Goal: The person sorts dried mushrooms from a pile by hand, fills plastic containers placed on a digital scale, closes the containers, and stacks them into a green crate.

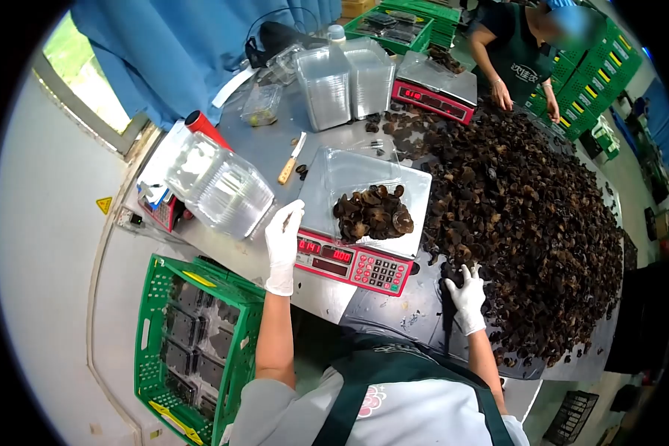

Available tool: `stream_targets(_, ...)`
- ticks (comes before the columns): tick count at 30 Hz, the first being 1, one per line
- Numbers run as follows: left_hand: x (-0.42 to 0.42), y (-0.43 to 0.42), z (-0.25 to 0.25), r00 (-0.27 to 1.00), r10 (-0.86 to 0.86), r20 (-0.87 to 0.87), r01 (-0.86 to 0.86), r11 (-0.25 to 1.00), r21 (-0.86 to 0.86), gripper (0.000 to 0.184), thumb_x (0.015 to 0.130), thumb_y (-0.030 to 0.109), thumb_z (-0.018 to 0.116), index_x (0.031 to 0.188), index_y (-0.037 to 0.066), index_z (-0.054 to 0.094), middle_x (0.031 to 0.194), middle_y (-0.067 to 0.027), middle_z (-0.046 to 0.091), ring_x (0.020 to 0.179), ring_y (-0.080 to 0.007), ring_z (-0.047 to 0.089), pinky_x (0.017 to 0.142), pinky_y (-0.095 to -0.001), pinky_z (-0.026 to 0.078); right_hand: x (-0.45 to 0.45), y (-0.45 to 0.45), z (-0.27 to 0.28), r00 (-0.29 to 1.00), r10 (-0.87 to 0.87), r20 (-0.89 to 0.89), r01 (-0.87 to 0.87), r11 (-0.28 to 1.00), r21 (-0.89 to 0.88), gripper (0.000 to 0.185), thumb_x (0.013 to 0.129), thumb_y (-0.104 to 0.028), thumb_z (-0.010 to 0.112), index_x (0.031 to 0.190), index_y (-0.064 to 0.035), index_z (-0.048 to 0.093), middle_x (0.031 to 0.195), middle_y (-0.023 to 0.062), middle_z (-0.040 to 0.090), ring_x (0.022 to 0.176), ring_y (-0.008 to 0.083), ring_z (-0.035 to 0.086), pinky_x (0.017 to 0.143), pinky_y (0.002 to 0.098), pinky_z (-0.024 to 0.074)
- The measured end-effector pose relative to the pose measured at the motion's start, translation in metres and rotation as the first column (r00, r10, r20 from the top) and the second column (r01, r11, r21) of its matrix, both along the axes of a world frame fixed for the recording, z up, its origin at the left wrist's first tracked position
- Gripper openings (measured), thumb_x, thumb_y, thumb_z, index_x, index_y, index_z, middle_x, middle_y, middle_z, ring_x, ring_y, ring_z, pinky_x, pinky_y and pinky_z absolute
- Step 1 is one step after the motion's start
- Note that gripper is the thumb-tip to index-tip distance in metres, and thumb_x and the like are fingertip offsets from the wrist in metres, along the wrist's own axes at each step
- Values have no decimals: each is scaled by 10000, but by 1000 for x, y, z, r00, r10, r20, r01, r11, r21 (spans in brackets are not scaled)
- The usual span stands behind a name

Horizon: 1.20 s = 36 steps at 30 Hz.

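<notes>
My left hand (282,249), in a white glove, is raised at the left edge of the red digital scale (357,269). Its fingers point up and forward, and I see nothing held in them. On the scale's plate stands a clear plastic tray (349,178) with a heap of dark wood ear mushrooms (374,214) in it. At the near left edge of a big mushroom pile (528,230) is my right hand (468,297), also gloved, its fingers apart and touching the mushrooms.
Stacked clear trays (227,186) lie left of my left hand; more tray stacks (325,88) stand behind the scale. A knife (293,158) lies between them. A second scale (435,89) and a co-worker (516,52) are across the table. A green crate (197,349) holds packed trays below left.
</notes>
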State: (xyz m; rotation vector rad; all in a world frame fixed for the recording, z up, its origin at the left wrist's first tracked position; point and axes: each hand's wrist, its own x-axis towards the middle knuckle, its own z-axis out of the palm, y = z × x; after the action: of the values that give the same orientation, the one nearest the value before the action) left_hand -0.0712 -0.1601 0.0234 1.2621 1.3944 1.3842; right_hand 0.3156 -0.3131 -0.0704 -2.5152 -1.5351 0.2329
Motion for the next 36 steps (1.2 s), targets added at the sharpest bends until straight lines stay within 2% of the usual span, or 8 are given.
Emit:
stream_targets(4,-1,5,-1,996,-82,26,81,997,13,225,896,25,586,1108,-24,642,1029,-71,668,922,-121,617,858,-249,480,-18,6,-22,999,-40,-2,40,984,174,638,721,-321,772,1269,-97,534,1255,154,551,1105,324,533,929,394,463)
stream_targets(8,-7,2,1,986,-164,15,164,986,24,217,911,30,571,1104,-49,631,1043,-92,662,933,-142,617,859,-258,486,-23,7,-45,997,47,-64,-12,886,464,272,693,-20,673,957,-83,658,950,130,652,927,332,595,829,389,486)
stream_targets(14,-27,8,-4,977,-206,-51,206,979,-3,222,917,46,567,1104,-52,635,1031,-97,666,912,-139,619,842,-257,488,-18,22,-15,991,-72,-114,124,819,560,281,697,-29,688,972,-86,670,937,106,666,935,300,604,814,362,489)
stream_targets(23,-34,32,-7,966,-257,-13,257,966,-36,222,916,37,561,1108,-47,633,1038,-102,659,930,-141,618,861,-262,486,-23,103,-20,992,68,107,-80,991,108,553,719,-128,681,1256,-160,552,1301,126,523,1077,333,536,876,403,502)
stream_targets(27,-24,41,-7,965,-261,-10,261,965,-26,207,903,25,576,1087,-47,639,1030,-90,665,925,-130,615,839,-248,481,-1,106,-27,989,115,-94,-68,914,401,315,687,-56,622,994,-103,675,1081,111,660,979,284,629,856,362,507)
stream_targets(29,-18,44,-10,962,-274,-6,274,962,2,207,898,24,585,1084,-47,638,1031,-92,666,928,-131,615,839,-249,481,-6,104,14,893,-82,-443,210,946,248,317,696,-42,606,1000,-77,686,1081,127,670,1006,258,643,897,323,488)
stream_targets(32,-4,46,-9,965,-261,-33,262,964,38,199,893,27,587,1075,-35,642,1067,-96,652,951,-142,617,842,-257,488,-21,110,60,860,18,-509,255,849,462,348,707,-3,595,1041,-57,677,1128,115,666,1095,214,617,953,307,462)
stream_targets(36,19,45,-2,918,-204,-340,292,928,231,284,805,36,665,1087,10,638,1174,-142,599,1082,-259,580,938,-340,457,-76,131,128,844,421,-331,-109,741,663,387,688,52,623,1053,-70,663,1180,109,639,1078,233,614,938,314,473)
